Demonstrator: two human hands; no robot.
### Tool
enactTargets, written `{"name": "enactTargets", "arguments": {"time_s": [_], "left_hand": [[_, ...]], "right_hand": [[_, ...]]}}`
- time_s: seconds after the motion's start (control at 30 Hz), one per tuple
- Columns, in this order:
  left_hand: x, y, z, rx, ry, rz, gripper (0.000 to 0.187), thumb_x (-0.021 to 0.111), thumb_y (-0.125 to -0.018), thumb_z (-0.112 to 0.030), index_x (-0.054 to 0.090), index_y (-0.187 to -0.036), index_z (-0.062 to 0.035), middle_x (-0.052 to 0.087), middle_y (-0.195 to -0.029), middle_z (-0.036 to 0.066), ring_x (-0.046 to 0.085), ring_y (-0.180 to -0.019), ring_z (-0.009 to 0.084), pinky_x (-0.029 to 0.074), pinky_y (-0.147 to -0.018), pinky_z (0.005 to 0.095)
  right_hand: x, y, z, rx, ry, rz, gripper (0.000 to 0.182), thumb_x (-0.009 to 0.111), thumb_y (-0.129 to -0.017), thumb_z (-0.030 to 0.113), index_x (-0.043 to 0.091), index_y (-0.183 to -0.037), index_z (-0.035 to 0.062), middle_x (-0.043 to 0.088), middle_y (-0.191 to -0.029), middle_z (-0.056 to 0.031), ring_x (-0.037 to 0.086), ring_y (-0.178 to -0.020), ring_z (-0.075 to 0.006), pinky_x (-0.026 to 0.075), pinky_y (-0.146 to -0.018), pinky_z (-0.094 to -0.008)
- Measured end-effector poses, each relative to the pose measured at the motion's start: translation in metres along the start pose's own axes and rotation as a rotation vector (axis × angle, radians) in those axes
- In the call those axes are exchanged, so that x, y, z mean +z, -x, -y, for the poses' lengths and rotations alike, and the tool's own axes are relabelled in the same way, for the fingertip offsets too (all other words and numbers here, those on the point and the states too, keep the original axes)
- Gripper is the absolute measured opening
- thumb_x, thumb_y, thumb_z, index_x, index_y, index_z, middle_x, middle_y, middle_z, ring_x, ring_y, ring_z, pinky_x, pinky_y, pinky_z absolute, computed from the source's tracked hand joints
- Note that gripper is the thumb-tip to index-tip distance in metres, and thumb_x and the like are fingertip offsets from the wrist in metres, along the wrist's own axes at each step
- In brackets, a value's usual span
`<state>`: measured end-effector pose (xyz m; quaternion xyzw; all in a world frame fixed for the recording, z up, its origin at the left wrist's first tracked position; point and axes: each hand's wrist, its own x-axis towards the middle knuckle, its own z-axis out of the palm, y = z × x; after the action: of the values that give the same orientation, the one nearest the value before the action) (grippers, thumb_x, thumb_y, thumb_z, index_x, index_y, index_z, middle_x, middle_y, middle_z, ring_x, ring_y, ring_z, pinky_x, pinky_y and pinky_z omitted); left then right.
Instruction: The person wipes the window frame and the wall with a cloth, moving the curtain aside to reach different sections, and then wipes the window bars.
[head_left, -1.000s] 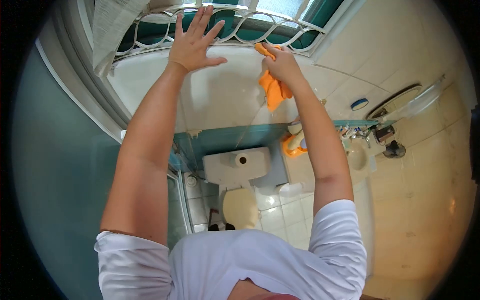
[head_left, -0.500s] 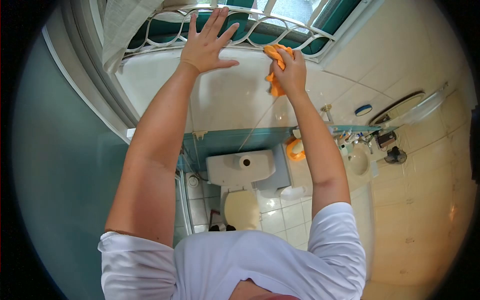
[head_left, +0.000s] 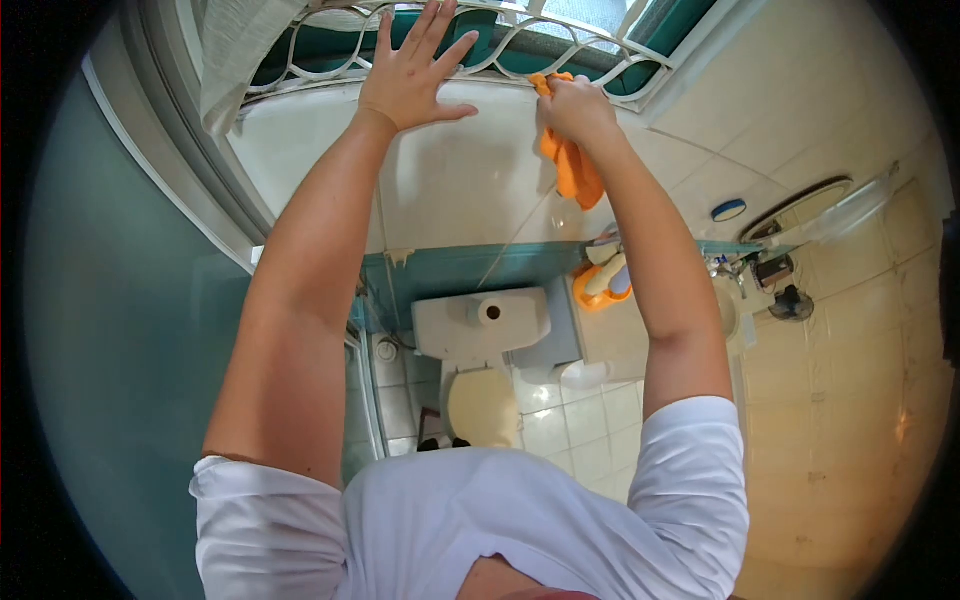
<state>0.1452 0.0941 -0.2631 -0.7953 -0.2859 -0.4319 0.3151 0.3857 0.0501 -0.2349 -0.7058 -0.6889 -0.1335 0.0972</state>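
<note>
High on the tiled wall, my left hand lies with its fingers spread against the white window grille, thumb over the tile just below. My right hand is closed round an orange cloth at the lower right part of the grille. Part of the cloth sticks out above the fingers by the window ledge, and the larger part hangs down below the hand over the white tiles.
Below stands a toilet with a paper roll on its tank. To the right are an orange basket, a sink and an oval mirror. A pale curtain hangs at the window's left.
My right hand has turned over at the grille, and more of the orange cloth now hangs below it. My right elbow has swung outward to the right. The left hand keeps its place on the grille.
</note>
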Motion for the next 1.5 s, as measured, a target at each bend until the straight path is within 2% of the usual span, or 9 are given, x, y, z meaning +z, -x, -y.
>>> {"name": "enactTargets", "arguments": {"time_s": [0.13,0.27,0.5,0.6,0.9,1.1,1.2,1.43,1.5], "left_hand": [[0.001,0.002,-0.003,0.004,0.018,-0.03,0.092,0.06,-0.062,-0.071,0.032,-0.14,-0.0302,0.011,-0.152,0.009,0.009,-0.14,0.022,0.011,-0.106,0.0588],[-0.001,-0.002,0.0,-0.011,0.023,-0.008,0.092,0.06,-0.062,-0.07,0.033,-0.14,-0.0297,0.011,-0.152,0.009,0.01,-0.14,0.0221,0.011,-0.107,0.0586],[-0.005,-0.002,-0.002,0.006,0.013,-0.037,0.092,0.061,-0.062,-0.07,0.033,-0.139,-0.0293,0.011,-0.152,0.008,0.01,-0.14,0.0211,0.011,-0.107,0.0587],[-0.003,0.0,0.0,-0.01,-0.004,0.018,0.093,0.061,-0.062,-0.071,0.032,-0.14,-0.0291,0.011,-0.152,0.008,0.009,-0.14,0.0211,0.011,-0.107,0.0589],[-0.005,-0.002,-0.002,-0.009,0.024,-0.01,0.093,0.061,-0.061,-0.071,0.033,-0.139,-0.0286,0.012,-0.152,0.008,0.011,-0.14,0.021,0.011,-0.107,0.0583],[-0.003,-0.001,0.0,-0.015,0.02,0.0,0.093,0.062,-0.061,-0.07,0.035,-0.139,-0.0284,0.013,-0.152,0.007,0.012,-0.14,0.0213,0.012,-0.106,0.0595],[-0.007,-0.002,-0.002,-0.003,0.011,-0.027,0.093,0.062,-0.06,-0.07,0.035,-0.139,-0.0284,0.013,-0.152,0.007,0.011,-0.14,0.0209,0.013,-0.106,0.0603],[-0.006,-0.002,-0.001,-0.008,0.01,-0.009,0.092,0.062,-0.061,-0.07,0.034,-0.139,-0.0288,0.014,-0.152,0.007,0.011,-0.14,0.0206,0.013,-0.105,0.0609],[-0.008,-0.002,-0.002,-0.008,0.011,-0.011,0.092,0.062,-0.061,-0.07,0.034,-0.139,-0.0287,0.014,-0.151,0.007,0.011,-0.14,0.0206,0.013,-0.105,0.0608]], "right_hand": [[-0.012,-0.002,0.005,0.011,-0.093,0.086,0.04,0.042,-0.081,0.031,0.062,-0.111,0.012,0.055,-0.114,-0.0202,0.055,-0.105,-0.0318,0.046,-0.086,-0.0413],[0.017,0.013,-0.001,-0.049,-0.246,-0.191,0.04,0.042,-0.082,0.031,0.063,-0.11,0.0134,0.058,-0.107,-0.0163,0.058,-0.098,-0.0311,0.047,-0.085,-0.041],[0.001,0.007,0.006,0.052,-0.242,-0.051,0.039,0.044,-0.081,0.03,0.063,-0.111,0.014,0.059,-0.103,-0.0161,0.058,-0.097,-0.0302,0.047,-0.083,-0.0411],[0.01,0.019,-0.006,-0.111,-0.326,-0.22,0.037,0.045,-0.081,0.031,0.064,-0.109,0.0148,0.059,-0.102,-0.0154,0.059,-0.097,-0.0294,0.048,-0.079,-0.0415],[-0.012,0.011,-0.003,-0.135,0.214,-0.056,0.031,0.05,-0.08,0.027,0.064,-0.106,0.0145,0.058,-0.105,-0.012,0.057,-0.102,-0.0282,0.049,-0.082,-0.0393],[-0.034,0.028,-0.011,-0.105,-0.202,-0.006,0.036,0.049,-0.081,0.024,0.064,-0.109,0.0067,0.06,-0.105,-0.0167,0.058,-0.097,-0.0313,0.047,-0.086,-0.0369],[-0.036,0.028,-0.027,-0.213,-0.378,-0.207,0.038,0.047,-0.081,0.022,0.063,-0.111,0.0044,0.06,-0.107,-0.0181,0.059,-0.097,-0.0324,0.046,-0.086,-0.0363],[-0.037,0.001,-0.017,-0.344,0.397,-0.451,0.028,0.055,-0.079,0.024,0.064,-0.098,0.0062,0.058,-0.096,-0.0103,0.06,-0.091,-0.0277,0.052,-0.075,-0.0395],[-0.025,0.002,-0.014,-0.277,0.311,-0.45,0.026,0.054,-0.08,0.023,0.064,-0.096,0.0055,0.058,-0.099,-0.0101,0.059,-0.092,-0.029,0.052,-0.074,-0.0409]]}}
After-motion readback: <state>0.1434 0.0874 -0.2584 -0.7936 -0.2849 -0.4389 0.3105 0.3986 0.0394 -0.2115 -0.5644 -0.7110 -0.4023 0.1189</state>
